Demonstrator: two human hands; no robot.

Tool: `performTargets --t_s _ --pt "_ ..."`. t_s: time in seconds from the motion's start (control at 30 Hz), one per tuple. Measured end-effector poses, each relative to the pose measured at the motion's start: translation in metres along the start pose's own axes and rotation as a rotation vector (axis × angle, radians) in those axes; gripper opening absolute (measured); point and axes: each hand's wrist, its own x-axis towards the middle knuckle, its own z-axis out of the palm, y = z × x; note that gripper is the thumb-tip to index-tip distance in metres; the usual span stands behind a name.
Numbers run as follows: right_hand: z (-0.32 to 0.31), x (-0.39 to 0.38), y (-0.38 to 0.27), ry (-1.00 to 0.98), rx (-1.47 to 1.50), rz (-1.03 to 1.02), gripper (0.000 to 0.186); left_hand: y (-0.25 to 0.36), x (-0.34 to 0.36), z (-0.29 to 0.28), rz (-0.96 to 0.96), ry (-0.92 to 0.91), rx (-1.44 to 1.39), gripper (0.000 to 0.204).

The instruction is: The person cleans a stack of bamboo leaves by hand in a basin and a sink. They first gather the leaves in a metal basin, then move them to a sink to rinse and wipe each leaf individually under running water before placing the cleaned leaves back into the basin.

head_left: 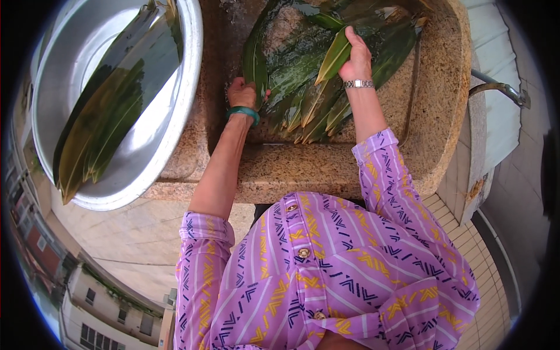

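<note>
My left hand [242,94], with a green bangle at its wrist, is closed on one long green leaf [255,61] at the left side of a stone sink. My right hand [356,59], wearing a metal wristwatch, pinches another long leaf [334,56] near its pointed end. Between and beneath both hands, many wet leaves [297,79] lie overlapping in the water, their pale tips toward me. Splashing water blurs the far part of the pile.
The speckled brown stone sink [326,166] has a thick rim on my side. To the left, a wide metal basin [192,76] overlaps its edge, with a stack of long leaves [125,96] across it. A dark hose [499,87] runs off at the right.
</note>
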Motion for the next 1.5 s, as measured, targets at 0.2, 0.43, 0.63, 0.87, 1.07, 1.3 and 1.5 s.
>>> performTargets --t_s 0.2,0.43,0.63,0.87,1.07,1.3,1.5 --pt "0.018 -0.032 0.069 -0.596 -0.663 0.149 0.022 0.001 -0.021 0.019 -0.164 -0.165 0.123 0.008" --pt "0.018 -0.043 0.089 -0.577 -0.777 0.095 0.026 0.010 -0.051 0.016 -0.030 -0.176 0.176 0.005" --pt "0.032 0.007 0.057 -0.410 -0.782 0.030 0.030 0.023 -0.064 0.013 0.059 -0.231 0.297 0.005" --pt "0.041 0.041 0.009 -0.114 -0.445 -0.393 0.055 0.024 -0.047 0.028 0.172 -0.246 0.379 0.013" --pt "0.032 0.007 0.020 0.101 -1.259 -1.044 0.065 -0.011 0.026 -0.046 0.278 0.035 0.833 0.017" --pt "0.012 0.004 0.090 -0.917 -1.966 -1.186 0.056 -0.002 0.018 -0.001 0.363 0.143 1.217 0.017" --pt "0.004 0.030 0.076 -0.652 -1.996 -1.222 0.049 -0.007 0.015 0.006 0.557 0.175 1.401 0.023"
